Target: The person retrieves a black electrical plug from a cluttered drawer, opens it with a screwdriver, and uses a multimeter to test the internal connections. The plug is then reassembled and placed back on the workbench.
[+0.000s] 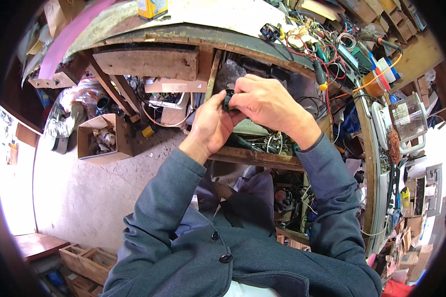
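A small black part [227, 102] sits between the two hands, held up in front of the person's chest and above the lower shelf [255, 157] of the worktop. The left hand [210, 123] grasps it from the left with thumb and fingers closed on it, and the right hand [265, 101] covers it from the right and from above, its fingers closed on the same part, so most of the part is hidden and its shape cannot be told. Behind the hands, under the worktop [193, 34], there is an open space with rough wooden boards [146, 62], loose wires [270, 143] and some dark pieces of equipment. On the worktop to the right lies a tangle of red and yellow cables [312, 44], a tool with an orange cord [381, 42] and several small boxes. Further right a clear plastic jug [406, 119] stands among more clutter. To the left, on the pale concrete floor [84, 193], an open cardboard box [104, 138] holds small objects, and a shiny plastic bag [74, 99] lies just beside it. At the lower left, wooden crates [86, 260] stand on the floor. The person wears a grey jacket [223, 247] with dark buttons. The room is a crowded workshop, with daylight coming from both sides.
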`<action>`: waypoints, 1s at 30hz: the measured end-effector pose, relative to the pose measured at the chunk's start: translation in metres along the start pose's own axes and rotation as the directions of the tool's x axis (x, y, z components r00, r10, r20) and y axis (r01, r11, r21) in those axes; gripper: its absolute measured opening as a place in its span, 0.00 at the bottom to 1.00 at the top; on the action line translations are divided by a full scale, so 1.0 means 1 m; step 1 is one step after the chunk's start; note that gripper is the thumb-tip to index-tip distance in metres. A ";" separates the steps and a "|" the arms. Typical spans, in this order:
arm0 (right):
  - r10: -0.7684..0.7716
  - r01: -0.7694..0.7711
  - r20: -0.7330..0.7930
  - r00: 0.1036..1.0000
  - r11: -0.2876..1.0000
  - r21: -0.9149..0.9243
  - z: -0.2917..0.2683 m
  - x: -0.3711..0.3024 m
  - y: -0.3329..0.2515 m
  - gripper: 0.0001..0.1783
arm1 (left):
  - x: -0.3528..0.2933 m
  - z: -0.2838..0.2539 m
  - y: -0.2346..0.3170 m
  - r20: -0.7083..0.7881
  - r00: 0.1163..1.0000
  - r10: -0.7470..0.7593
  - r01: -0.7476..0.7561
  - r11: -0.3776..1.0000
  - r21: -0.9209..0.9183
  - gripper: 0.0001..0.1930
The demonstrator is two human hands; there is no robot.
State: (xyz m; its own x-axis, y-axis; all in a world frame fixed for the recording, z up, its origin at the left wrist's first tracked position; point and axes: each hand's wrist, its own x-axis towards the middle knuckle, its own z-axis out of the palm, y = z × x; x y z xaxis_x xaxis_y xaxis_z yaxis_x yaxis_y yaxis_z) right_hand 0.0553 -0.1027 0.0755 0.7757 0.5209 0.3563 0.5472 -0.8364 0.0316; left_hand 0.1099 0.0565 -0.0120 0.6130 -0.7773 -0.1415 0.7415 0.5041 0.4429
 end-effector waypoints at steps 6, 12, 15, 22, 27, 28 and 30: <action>-0.088 0.092 0.072 0.994 0.995 -0.044 0.001 0.005 -0.007 0.03 | 0.002 -0.004 -0.001 -0.116 0.993 0.026 -0.021 0.999 0.043 0.16; -0.018 0.040 0.136 0.990 0.986 -0.164 0.005 0.009 -0.018 0.04 | 0.003 -0.001 -0.003 -0.170 0.985 0.029 -0.019 0.998 0.058 0.12; -0.015 0.039 0.123 0.992 0.980 -0.193 0.009 0.012 -0.020 0.05 | 0.008 -0.015 -0.005 -0.117 0.992 0.041 -0.036 0.999 0.037 0.13; -0.012 0.034 0.119 0.993 0.981 -0.189 0.008 0.008 -0.025 0.05 | 0.004 -0.010 -0.004 -0.124 0.991 0.039 -0.035 0.999 0.031 0.12; -0.033 0.041 0.055 0.998 0.985 -0.167 0.007 0.004 -0.024 0.06 | 0.002 -0.007 -0.003 -0.156 0.987 0.038 -0.036 0.999 0.013 0.11; -0.035 0.042 0.046 0.998 0.985 -0.169 0.007 0.003 -0.024 0.06 | 0.002 -0.008 -0.003 -0.143 0.989 0.034 -0.035 0.999 0.000 0.11; -0.040 0.044 0.028 0.999 0.984 -0.173 0.007 0.003 -0.025 0.07 | 0.002 -0.011 -0.002 -0.118 0.993 0.029 -0.032 0.999 -0.024 0.11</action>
State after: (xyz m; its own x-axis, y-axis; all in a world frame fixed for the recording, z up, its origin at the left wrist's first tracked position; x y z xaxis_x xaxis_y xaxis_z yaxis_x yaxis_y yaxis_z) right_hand 0.0468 -0.0790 0.0691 0.7618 0.5581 0.3290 0.5177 -0.8297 0.2087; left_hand 0.1126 0.0575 -0.0230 0.6620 -0.7127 -0.2320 0.7280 0.5377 0.4253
